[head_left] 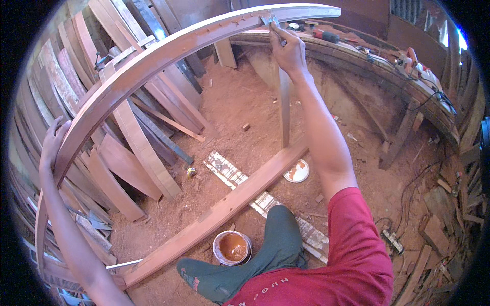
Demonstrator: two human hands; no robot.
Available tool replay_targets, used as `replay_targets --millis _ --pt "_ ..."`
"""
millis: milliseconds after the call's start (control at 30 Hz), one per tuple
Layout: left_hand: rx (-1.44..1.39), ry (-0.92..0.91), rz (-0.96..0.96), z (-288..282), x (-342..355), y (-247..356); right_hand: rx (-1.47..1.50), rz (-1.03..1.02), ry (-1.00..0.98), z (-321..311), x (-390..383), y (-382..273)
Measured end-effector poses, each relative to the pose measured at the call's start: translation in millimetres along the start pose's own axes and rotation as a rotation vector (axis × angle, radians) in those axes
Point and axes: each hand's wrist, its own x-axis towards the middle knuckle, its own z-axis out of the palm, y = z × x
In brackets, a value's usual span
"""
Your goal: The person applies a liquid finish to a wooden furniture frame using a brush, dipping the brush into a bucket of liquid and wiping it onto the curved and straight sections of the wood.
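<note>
Red shirt cloth [352, 245] and green trousers [245, 270] come nearest the camera, below the work. At the left, the left hand [53, 143] lies against a long wooden beam [138, 71], fingers loosely bent at its outer edge; I cannot tell how firmly it grips. The beam sweeps from lower left to upper right, its bow perhaps partly the lens. Its left stretch shows little paste that I can make out. Toward the upper right, orange-brown paste [224, 28] sits in rough ridges and patches along the face, so that part looks coated but not yet smoothed. There the right hand [290, 53] is closed, pinching a scraper [269, 20] against the wood. I judge the job partway: smoothing remains, and perhaps more filling.

Around it, leaning planks [125, 153] crowd the left, close behind the beam, with a blue clamp [102, 60] among them. In the middle, a straight timber [214, 214] runs across before the knees, limiting footing and passing between the beam and an open bucket [233, 247] of similar paste. Beyond lie a paint-streaked board [224, 170] and a smeared white lid [297, 171]. At right, the surface [377, 56] carries a red power tool [326, 35] and tangled cables [436, 97].
</note>
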Motion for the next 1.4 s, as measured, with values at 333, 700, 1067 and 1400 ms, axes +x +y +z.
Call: replay_targets --millis 333,700,1067,1400 --pt "0.004 0.015 0.032 4 10 -14 0.016 0.003 -0.027 4 -7 -13" --pt "-0.006 0.035 0.093 8 11 -4 0.001 0.339 -0.200 -27 51 -29" --pt "0.034 0.070 0.129 10 15 -12 0.080 0.529 -0.390 -2 21 -144" --pt "-0.015 0.067 0.199 18 18 -1 -0.007 0.367 -0.501 14 11 -181"
